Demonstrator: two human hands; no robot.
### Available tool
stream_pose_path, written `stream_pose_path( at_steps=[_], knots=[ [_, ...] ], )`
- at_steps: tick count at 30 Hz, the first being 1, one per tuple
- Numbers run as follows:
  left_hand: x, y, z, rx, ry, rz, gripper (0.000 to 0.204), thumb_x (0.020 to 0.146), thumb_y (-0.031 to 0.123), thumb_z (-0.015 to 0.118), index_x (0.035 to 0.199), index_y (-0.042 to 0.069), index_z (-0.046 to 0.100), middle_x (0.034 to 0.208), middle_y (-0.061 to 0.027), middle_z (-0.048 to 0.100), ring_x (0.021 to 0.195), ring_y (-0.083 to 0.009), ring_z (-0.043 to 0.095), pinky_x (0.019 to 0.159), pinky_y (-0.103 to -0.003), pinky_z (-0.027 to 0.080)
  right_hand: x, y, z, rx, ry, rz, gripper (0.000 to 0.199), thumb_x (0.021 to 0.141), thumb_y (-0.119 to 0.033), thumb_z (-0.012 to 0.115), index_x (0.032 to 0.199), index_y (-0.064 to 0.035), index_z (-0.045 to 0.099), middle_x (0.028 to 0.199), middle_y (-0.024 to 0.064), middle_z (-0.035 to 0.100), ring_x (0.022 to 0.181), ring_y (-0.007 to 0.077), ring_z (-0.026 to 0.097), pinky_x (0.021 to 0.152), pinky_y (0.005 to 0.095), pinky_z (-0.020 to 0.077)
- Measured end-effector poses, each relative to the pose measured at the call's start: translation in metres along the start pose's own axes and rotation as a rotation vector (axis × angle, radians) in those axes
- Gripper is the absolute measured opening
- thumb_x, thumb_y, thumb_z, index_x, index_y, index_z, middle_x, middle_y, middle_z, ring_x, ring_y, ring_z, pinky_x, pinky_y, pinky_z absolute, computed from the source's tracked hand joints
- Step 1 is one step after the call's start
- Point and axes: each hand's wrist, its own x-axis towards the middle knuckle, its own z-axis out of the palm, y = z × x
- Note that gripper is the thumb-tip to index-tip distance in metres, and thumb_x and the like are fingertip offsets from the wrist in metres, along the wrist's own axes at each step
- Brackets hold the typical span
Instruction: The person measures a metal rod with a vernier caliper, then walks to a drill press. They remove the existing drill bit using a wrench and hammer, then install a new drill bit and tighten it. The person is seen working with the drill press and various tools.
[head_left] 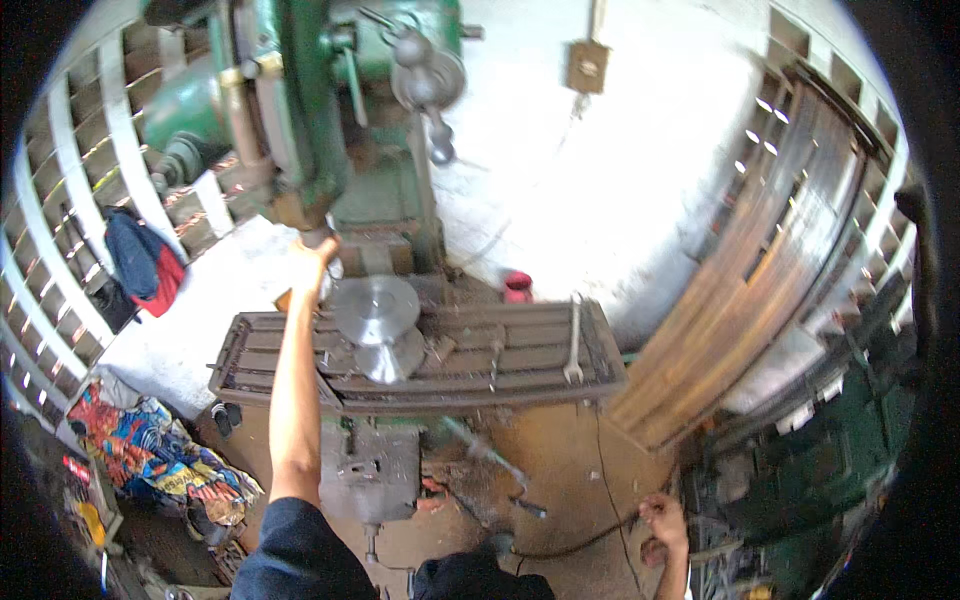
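My left arm reaches forward over the worktable, and my left hand (316,258) is closed around the lower end of the spindle (306,218) on a green milling machine (385,190). Blur hides the finer detail of that grip. Just right of it, a shiny round metal disc (376,308) rests on the slotted machine table (465,385), with a second disc (390,360) in front, partly overlapped. Low at the right, my right hand (665,522) has its fingers curled in, next to a brown rounded piece (653,552). Whatever those fingers may hold is too small to make out.
On the table's right lie an open-end wrench (574,345) and a thin metal bar (497,358). A red cup-like container (517,287) stands behind. Long wooden boards (740,270) lean at right. Colourful cloth (160,445) lies at left. A dark cable (580,550) crosses the floor.
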Motion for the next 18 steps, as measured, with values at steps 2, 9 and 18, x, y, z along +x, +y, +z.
stream_pose_path(
  at_steps=[2,9,18],
  knots=[
    [-0.004,0.012,-0.001,-0.310,-0.097,0.031,0.034,0.073,0.025,0.076,0.089,-0.003,0.067,0.082,-0.0087,0.069,0.073,-0.0166,0.061,0.069,-0.034,0.049,0.079,-0.067,-0.022,-0.111,-0.072,-0.078,0.018,0.089,-0.009,0.065,0.100,0.0054,0.066,0.087,0.0119,0.070,0.078,0.0176,0.065,0.071,0.0339,0.0519],
    [-0.010,0.021,-0.004,-0.455,-0.108,-0.036,0.015,0.074,0.013,0.074,0.078,0.001,0.065,0.070,-0.0018,0.064,0.064,-0.0117,0.059,0.061,-0.030,0.048,0.249,-0.374,-0.036,-0.269,-0.173,-0.655,0.025,0.091,-0.025,0.068,0.104,-0.0038,0.071,0.103,0.0099,0.071,0.094,0.0217,0.066,0.085,0.0367,0.0514],
    [-0.011,0.021,-0.012,0.131,-0.060,0.022,0.048,0.074,0.042,0.077,0.076,-0.005,0.064,0.067,-0.0130,0.064,0.061,-0.0237,0.058,0.058,-0.043,0.049,0.436,-0.661,-0.013,0.130,-0.126,-1.488,0.018,0.095,-0.018,0.060,0.102,-0.0023,0.066,0.088,0.0049,0.067,0.078,0.0122,0.063,0.069,0.0275,0.0504]
  ],
)
